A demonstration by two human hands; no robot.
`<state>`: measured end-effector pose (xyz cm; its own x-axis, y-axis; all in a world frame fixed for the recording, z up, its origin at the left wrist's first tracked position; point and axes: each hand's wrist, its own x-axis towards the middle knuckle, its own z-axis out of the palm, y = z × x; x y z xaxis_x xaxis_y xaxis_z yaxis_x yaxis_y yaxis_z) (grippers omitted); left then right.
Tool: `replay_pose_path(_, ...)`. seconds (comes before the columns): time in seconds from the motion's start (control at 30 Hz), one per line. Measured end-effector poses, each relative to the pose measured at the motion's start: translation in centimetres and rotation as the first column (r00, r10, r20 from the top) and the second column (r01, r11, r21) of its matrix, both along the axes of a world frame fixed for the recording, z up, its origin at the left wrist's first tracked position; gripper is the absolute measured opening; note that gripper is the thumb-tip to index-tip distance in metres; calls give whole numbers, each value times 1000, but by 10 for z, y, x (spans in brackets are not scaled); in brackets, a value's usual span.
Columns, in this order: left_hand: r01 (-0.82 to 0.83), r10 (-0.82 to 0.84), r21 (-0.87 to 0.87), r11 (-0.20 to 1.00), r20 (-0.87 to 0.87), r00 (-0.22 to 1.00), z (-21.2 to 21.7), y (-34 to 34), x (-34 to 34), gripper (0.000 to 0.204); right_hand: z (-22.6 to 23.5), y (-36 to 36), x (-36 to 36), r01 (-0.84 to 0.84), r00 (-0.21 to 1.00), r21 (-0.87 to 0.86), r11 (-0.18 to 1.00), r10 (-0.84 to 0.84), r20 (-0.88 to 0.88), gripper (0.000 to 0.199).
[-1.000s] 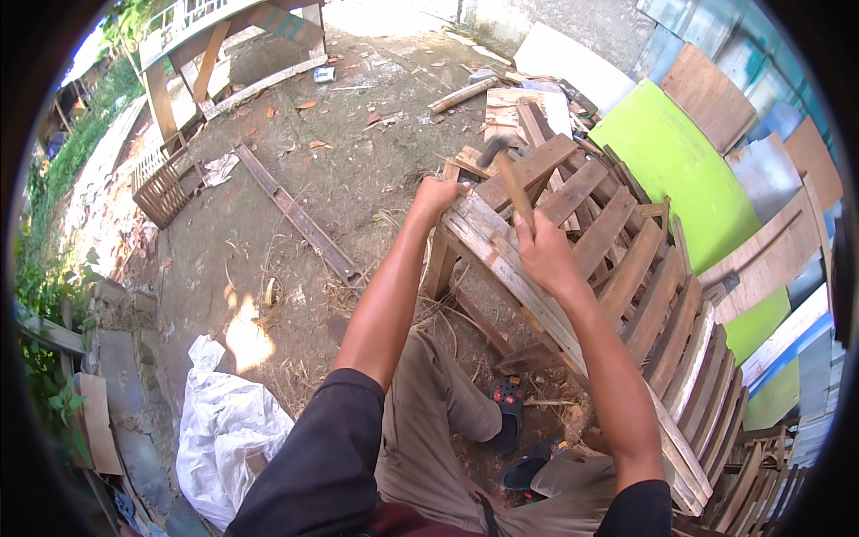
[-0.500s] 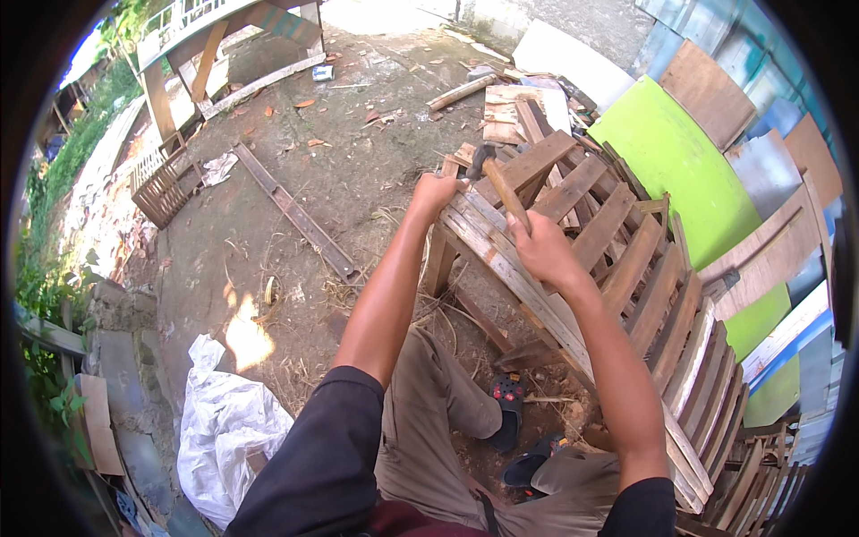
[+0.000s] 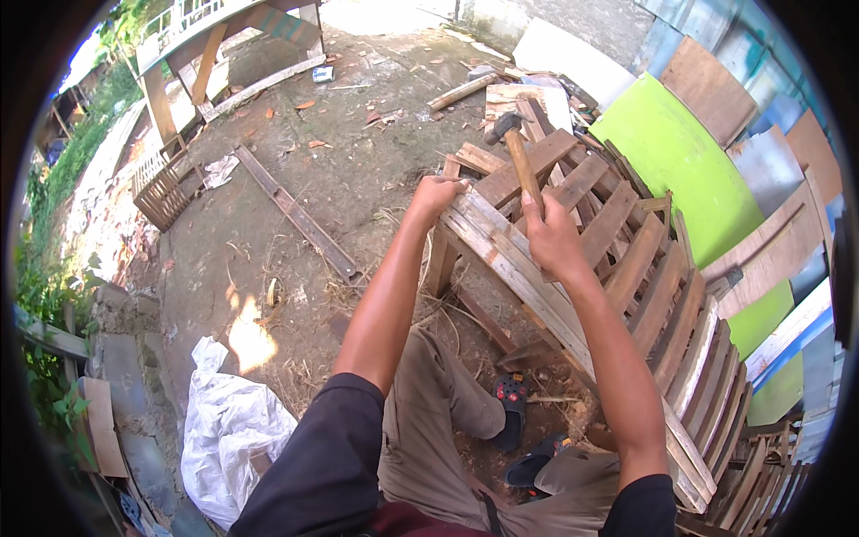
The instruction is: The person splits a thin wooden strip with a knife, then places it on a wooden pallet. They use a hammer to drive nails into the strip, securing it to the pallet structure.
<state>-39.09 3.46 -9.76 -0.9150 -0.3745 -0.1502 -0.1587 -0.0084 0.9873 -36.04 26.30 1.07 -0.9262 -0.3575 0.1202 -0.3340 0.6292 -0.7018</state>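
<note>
Black short sleeves [image 3: 340, 438], khaki trousers [image 3: 438, 421], black sandals [image 3: 512, 403]

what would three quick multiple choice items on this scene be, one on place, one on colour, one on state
1. Where is the left hand?
A. on the pallet's top plank end
B. on the white sack
C. on the hammer

2. What colour is the big board behind the pallet?
A. red
B. bright green
C. black

3. How is the hammer held?
A. lying on the ground
B. raised in the right hand, head up
C. hanging from a belt

Key: 1 A, fingers grip the plank end; 2 B, plainly green; 3 B, handle in fist, head above the slats.
</note>
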Motion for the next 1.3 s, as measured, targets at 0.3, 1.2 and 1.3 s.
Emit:
replay_pose_path(0.3,-19,20,-28,999,45,999,-13,-7,-12,36,6,14,-3,36,744,-217,976,119,657,35)
replay_pose_path(1.2,-53,58,-87,995,55,997,-26,-10,-21,33,-22,10,10,-60,996,27,998,62,-69,44)
replay_pose_path(1.3,-53,56,-69,996,52,997,-25,-7,-19,33,-24,14,5,40,999,-209,977,-41,-2,43)
